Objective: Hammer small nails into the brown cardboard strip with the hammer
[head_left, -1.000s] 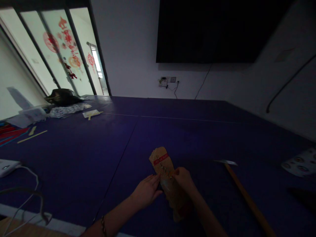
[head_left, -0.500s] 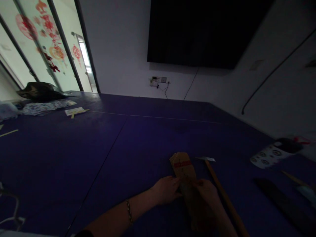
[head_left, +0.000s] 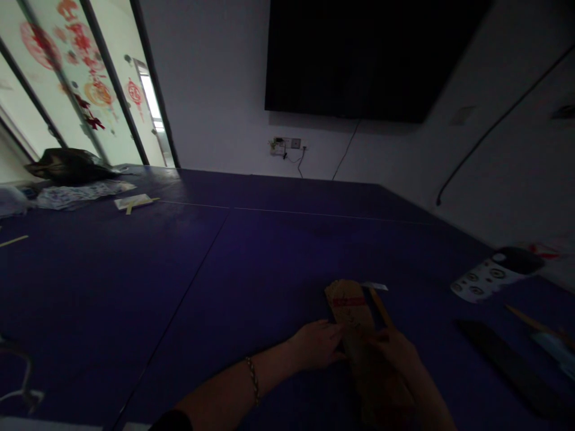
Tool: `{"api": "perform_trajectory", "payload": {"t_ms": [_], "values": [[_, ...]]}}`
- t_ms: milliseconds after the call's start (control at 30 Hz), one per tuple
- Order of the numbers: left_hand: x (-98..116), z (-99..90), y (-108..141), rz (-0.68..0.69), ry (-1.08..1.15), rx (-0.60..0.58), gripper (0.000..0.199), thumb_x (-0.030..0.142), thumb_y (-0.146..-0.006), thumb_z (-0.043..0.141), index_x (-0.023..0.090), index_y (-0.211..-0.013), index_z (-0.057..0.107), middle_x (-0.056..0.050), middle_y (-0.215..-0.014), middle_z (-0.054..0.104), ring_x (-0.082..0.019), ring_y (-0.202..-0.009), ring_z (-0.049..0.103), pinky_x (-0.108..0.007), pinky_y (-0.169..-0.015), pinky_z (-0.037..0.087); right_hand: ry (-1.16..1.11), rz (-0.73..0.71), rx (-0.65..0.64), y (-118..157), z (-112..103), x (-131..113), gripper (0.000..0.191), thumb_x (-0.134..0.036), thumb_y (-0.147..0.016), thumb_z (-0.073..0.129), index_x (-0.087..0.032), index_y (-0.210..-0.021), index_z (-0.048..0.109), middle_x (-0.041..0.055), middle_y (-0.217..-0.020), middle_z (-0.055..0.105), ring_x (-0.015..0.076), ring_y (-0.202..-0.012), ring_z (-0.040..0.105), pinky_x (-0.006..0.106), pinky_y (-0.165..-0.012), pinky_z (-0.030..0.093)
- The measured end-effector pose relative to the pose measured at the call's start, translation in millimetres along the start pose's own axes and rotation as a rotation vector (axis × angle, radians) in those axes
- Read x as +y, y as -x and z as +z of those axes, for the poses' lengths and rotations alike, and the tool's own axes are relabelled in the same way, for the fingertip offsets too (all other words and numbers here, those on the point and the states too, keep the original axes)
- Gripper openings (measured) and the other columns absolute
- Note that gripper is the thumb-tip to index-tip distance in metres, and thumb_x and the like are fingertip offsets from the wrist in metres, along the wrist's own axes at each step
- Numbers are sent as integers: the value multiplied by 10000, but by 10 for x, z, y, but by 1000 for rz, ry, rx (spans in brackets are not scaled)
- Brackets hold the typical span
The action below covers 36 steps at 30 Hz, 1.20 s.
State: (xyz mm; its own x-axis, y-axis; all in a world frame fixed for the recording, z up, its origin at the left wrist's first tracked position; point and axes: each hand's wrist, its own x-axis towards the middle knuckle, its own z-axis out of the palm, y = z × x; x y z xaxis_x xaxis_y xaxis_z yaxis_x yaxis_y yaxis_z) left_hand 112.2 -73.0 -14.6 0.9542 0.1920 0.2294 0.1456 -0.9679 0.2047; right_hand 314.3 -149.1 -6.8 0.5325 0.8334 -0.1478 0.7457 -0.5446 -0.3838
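A long brown cardboard stack (head_left: 349,299) with a red printed band and dark handwriting lies at the near middle of the table, its far end rounded. My left hand (head_left: 318,344) grips its left edge, the fingers bent against it. On the opposite edge, my right hand (head_left: 395,348) is closed with fingertips pinched on the cardboard. Just right of the stack lies a wooden stick (head_left: 381,306) with a flat pale piece at its far end; my right hand and forearm cover much of it. The near end of the cardboard is dim.
The purple table (head_left: 251,257) reaches to the wall. On the right are a patterned white container (head_left: 487,278), a dark flat strip (head_left: 503,359) and a wooden-handled tool (head_left: 532,323). Far left hold a black bag (head_left: 69,164) and papers (head_left: 81,194). A white hanger (head_left: 22,383) is near left.
Both hands and the cardboard stack have shifted right, so the stack now lies closer to the wooden stick and partly hides it. The view has turned slightly.
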Motion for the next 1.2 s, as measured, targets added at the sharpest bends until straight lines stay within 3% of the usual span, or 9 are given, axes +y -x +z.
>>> {"api": "perform_trajectory", "payload": {"t_ms": [300,500,633,700,733,833,933,1067,1200], "values": [[-13,3,-35,-19,55,-42,519,423,-889,271,61,-1250,357,-140,-1317,421,-215,-1183,414,-351,-977,311,20,-7,-91,-70,-150,-5,218,-321,-624,587,-184,-466,649,48,-523,657,210,-580,624,241,-474,371],[-90,-169,205,-74,117,-29,562,437,-881,286,117,-1338,214,-103,-1387,321,-196,-1261,310,-373,-1015,266,-39,43,-77,8,-314,11,198,-327,-645,573,-177,-593,692,44,-621,691,201,-642,635,232,-532,405],[-262,-383,613,-165,168,-44,555,400,-862,369,143,-1337,237,-103,-1390,315,-196,-1270,296,-370,-1047,223,-55,147,204,323,-432,-144,416,-428,-781,390,-132,-930,640,124,-909,679,238,-776,620,284,-607,428],[-361,-499,876,-212,207,-24,576,379,-845,417,157,-1341,227,-104,-1380,335,-196,-1274,288,-384,-1056,210,-110,191,537,535,-356,-380,421,-462,-781,372,-140,-852,635,127,-799,679,239,-666,606,298,-553,411],[-409,-551,1011,-231,233,-4,568,369,-845,418,163,-1340,230,-105,-1375,345,-198,-1274,287,-396,-1056,208,-146,151,580,634,-268,-540,426,-476,-783,358,-147,-776,628,122,-701,666,229,-593,586,295,-503,389],[-532,-659,1385,-267,361,87,490,360,-858,391,183,-1307,304,-100,-1348,388,-195,-1254,324,-399,-1050,224,-389,-291,337,825,150,-1127,374,-443,-783,381,-185,-593,574,76,-564,615,180,-546,555,267,-504,396],[-628,-696,1650,-295,546,200,479,387,-861,370,198,-1299,321,-97,-1304,446,-191,-1209,390,-374,-1017,293,-665,-679,-259,820,623,-1704,199,-342,-754,501,-177,-723,607,41,-681,643,169,-647,583,278,-621,449],[-713,-677,1792,-315,713,260,501,415,-819,451,196,-1265,388,-96,-1282,469,-214,-1174,429,-360,-981,339,-768,-816,-482,665,1026,-2164,305,-310,-635,649,-165,-901,612,45,-857,665,179,-790,618,287,-713,483],[-735,-603,1801,-382,841,251,497,375,-793,506,163,-1234,423,-98,-1183,550,-200,-1072,512,-333,-930,389,-792,-854,-563,573,1161,-2243,316,-305,-569,707,-146,-837,653,56,-821,685,201,-786,624,307,-706,486]]}}
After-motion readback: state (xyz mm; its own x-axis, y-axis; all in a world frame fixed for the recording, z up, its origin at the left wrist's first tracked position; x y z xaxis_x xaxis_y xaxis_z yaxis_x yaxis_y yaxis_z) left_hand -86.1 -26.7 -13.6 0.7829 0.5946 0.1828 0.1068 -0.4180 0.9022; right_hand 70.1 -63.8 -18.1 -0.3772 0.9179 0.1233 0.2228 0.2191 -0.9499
